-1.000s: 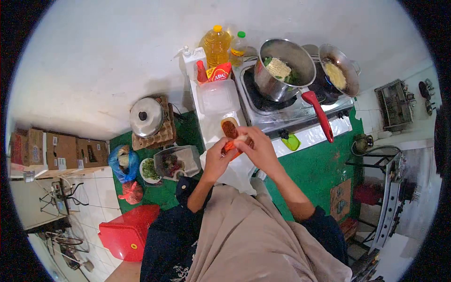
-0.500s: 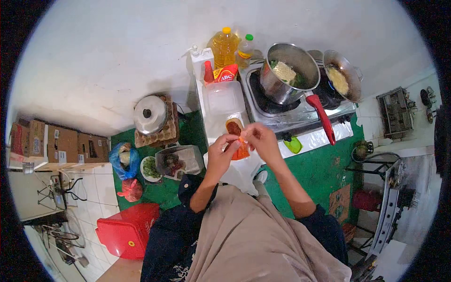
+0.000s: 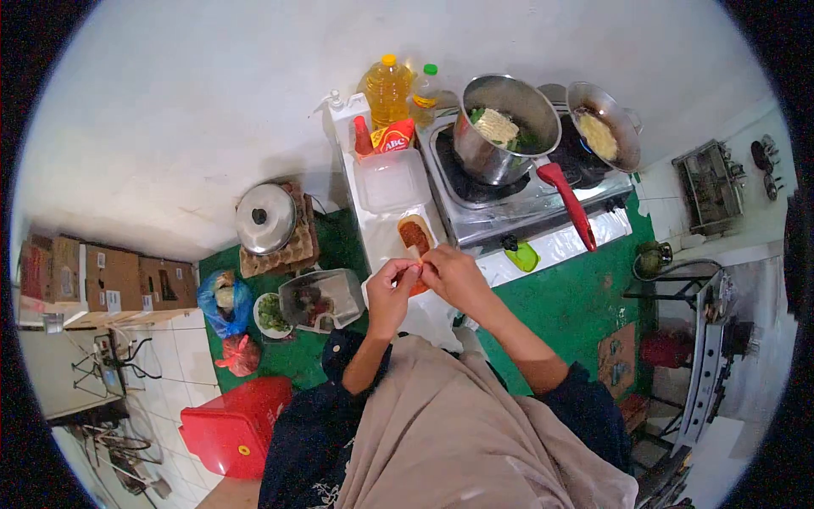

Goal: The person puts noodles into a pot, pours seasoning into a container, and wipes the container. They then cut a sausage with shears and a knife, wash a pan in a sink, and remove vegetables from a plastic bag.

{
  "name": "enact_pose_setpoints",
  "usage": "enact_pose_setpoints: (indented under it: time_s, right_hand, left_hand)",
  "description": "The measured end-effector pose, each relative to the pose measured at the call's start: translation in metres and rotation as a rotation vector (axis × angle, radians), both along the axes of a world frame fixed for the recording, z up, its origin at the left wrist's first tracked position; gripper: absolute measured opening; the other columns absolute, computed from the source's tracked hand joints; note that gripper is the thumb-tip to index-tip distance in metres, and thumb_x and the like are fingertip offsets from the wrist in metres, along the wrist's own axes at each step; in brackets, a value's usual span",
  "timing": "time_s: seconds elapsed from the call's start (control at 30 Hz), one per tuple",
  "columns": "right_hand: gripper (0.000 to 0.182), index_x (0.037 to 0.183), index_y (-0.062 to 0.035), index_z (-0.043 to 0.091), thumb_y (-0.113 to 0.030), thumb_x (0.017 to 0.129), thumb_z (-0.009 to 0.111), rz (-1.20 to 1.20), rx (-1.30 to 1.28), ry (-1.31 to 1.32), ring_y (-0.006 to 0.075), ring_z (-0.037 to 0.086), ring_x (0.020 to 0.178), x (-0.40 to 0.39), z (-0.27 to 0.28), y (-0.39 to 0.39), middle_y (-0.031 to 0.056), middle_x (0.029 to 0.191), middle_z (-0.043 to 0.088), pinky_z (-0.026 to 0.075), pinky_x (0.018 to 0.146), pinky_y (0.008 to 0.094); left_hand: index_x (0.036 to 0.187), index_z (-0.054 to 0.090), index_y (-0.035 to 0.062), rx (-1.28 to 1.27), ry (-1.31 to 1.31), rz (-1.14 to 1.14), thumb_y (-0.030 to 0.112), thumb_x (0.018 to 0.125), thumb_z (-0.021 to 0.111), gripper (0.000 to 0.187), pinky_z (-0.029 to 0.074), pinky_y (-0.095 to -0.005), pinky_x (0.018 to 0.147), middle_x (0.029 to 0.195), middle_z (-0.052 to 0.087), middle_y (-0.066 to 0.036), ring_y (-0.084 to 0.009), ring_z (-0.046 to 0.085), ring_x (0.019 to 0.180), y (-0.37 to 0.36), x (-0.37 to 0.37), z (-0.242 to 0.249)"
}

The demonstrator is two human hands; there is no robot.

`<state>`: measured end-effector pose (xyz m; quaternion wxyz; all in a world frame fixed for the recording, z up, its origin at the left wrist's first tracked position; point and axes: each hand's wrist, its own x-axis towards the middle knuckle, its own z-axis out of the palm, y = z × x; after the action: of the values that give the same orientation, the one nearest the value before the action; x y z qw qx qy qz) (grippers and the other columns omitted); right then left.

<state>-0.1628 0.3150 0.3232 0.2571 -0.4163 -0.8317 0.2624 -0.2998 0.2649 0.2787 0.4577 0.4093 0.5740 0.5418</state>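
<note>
My left hand (image 3: 391, 287) and my right hand (image 3: 451, 274) meet over the counter (image 3: 386, 222), fingertips pinched together. Between them is a small white-and-orange packet (image 3: 415, 252), mostly hidden by the fingers. Just beyond them lies an oblong pale dish (image 3: 427, 222) with red-brown paste (image 3: 414, 235) in it. Something orange (image 3: 419, 290) shows on the counter under the hands. A clear plastic container (image 3: 393, 181) stands behind the dish. To the right, a steel pot (image 3: 489, 154) with a red handle holds a noodle block (image 3: 496, 126) and green leaves on the stove.
A frying pan (image 3: 626, 140) with a pale yellow noodle-like piece sits on the right burner. Oil bottle (image 3: 388, 93), red ABC packet (image 3: 395, 137) and red-capped bottle (image 3: 362, 136) stand at the back. A green dish (image 3: 524, 256) lies at the stove's front. A red bin (image 3: 242, 428) stands lower left.
My hands have shifted slightly down and left and come closer together around the small packet. The whole view has shifted a little; pot, pan and dish stay in place.
</note>
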Motion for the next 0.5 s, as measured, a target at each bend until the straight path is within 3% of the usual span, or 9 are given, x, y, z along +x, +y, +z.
enact_pose_setpoints:
  time_s: [0.13,0.23,0.33,0.5]
  right_hand:
    - [0.015,0.078,0.0013,0.054,-0.012,0.078,0.060,0.053,0.075,-0.098,0.0345,0.059,0.071,-0.002,-0.015,-0.002,0.0171,0.078,0.055,0.050,0.064,0.0412]
    - [0.017,0.080,0.0018,0.054,-0.013,0.076,0.061,0.139,0.129,-0.187,0.0315,0.060,0.074,-0.003,-0.008,-0.007,0.0160,0.078,0.055,0.051,0.065,0.0399]
    - [0.018,0.083,0.0016,0.054,-0.014,0.075,0.060,0.207,0.160,-0.290,0.0295,0.060,0.076,-0.005,-0.020,-0.010,0.0150,0.079,0.055,0.052,0.065,0.0380]
    - [0.020,0.086,0.0022,0.053,-0.014,0.075,0.059,0.268,0.181,-0.327,0.0292,0.060,0.076,-0.009,-0.029,-0.017,0.0149,0.080,0.054,0.052,0.064,0.0357]
  left_hand:
    - [0.088,0.062,-0.0002,-0.080,0.076,-0.035,0.006,0.085,0.062,0.006,0.050,-0.0235,0.069,0.082,0.064,-0.003,-0.0085,0.059,0.077,-0.003,-0.004,0.001]
    - [0.090,0.063,-0.0010,0.035,0.220,-0.014,0.006,0.084,0.064,0.010,0.052,-0.0255,0.070,0.085,0.065,-0.005,-0.0108,0.062,0.079,-0.003,-0.009,0.003]
    - [0.094,0.064,-0.0019,-0.007,0.221,-0.112,0.005,0.079,0.065,0.016,0.054,-0.0264,0.068,0.084,0.068,-0.010,-0.0139,0.065,0.072,-0.005,-0.019,-0.002]
    - [0.096,0.064,-0.0022,-0.084,0.198,-0.248,0.002,0.079,0.062,0.018,0.053,-0.0257,0.068,0.086,0.068,-0.009,-0.0123,0.064,0.075,-0.006,-0.034,-0.016]
